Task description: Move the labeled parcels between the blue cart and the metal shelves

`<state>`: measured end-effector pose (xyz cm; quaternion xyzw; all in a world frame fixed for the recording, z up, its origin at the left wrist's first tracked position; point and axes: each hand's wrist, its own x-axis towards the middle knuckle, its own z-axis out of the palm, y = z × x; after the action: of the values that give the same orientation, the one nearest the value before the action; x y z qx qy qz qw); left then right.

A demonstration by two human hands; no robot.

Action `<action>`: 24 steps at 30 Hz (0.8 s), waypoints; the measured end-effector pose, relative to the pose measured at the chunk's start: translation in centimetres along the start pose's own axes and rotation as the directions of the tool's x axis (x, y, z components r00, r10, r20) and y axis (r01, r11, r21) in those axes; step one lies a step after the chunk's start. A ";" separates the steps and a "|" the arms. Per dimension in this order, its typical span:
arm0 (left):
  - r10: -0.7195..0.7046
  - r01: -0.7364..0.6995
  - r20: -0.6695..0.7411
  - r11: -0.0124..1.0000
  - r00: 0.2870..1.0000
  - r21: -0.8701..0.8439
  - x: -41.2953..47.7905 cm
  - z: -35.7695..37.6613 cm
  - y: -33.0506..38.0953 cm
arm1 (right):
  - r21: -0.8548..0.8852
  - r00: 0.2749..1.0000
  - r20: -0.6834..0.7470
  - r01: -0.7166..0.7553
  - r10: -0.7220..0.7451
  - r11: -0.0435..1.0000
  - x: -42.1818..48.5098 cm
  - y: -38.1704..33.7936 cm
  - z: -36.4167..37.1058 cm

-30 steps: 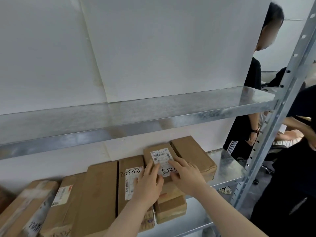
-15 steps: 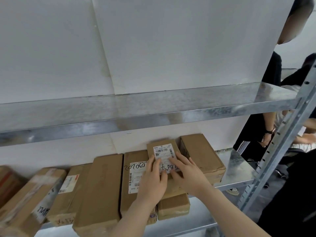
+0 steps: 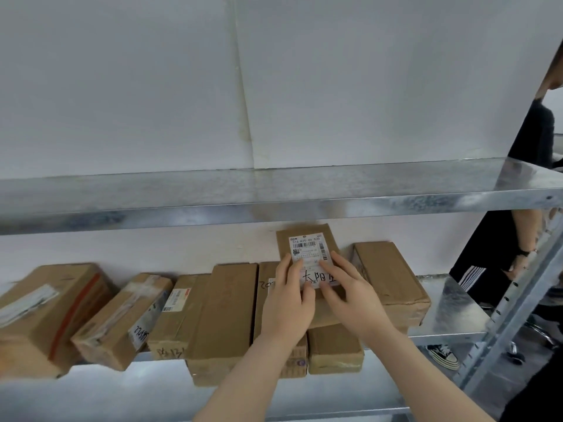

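Note:
A small brown parcel (image 3: 307, 239) with a white shipping label and handwritten black characters lies on top of another parcel (image 3: 335, 348) on the lower metal shelf (image 3: 451, 312). My left hand (image 3: 289, 303) holds its left side, and my right hand (image 3: 350, 296) holds its right side and front edge. A row of brown cardboard parcels fills that shelf: a long one (image 3: 222, 318) just left of my hands, a large one (image 3: 393, 281) to the right. The blue cart is not in view.
The upper metal shelf (image 3: 274, 193) runs across above the parcels, bare, with white wall panels behind. More parcels (image 3: 45, 312) lean at the left. A perforated shelf post (image 3: 518, 303) stands at right, and a person in black (image 3: 518, 239) is beyond it.
The view has swung left, showing more parcels on the left. Both hands stay on the labelled parcel, which now sits further back and higher, close to the wall.

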<state>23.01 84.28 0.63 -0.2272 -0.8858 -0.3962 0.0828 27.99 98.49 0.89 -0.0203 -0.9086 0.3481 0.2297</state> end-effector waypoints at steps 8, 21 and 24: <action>-0.143 0.182 -0.261 0.974 0.955 0.133 -7.3 -11.8 -8.1 | 0.121 0.972 0.150 0.165 -0.182 0.979 -1.5 -11.7 9.9; -0.494 0.726 -0.665 0.679 0.560 0.108 -34.0 -42.0 -27.3 | 0.559 0.640 0.437 0.357 -0.632 0.748 -14.0 -46.2 37.7; -0.531 0.799 -0.706 0.596 0.468 0.081 -39.4 -47.9 -30.2 | 0.621 0.556 0.461 0.355 -0.692 0.699 -17.4 -53.2 42.2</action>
<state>42.06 17.93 -0.11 0.3111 -0.8819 -0.2551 0.2457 31.88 28.48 0.52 0.4412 -0.7781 0.4469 -0.0170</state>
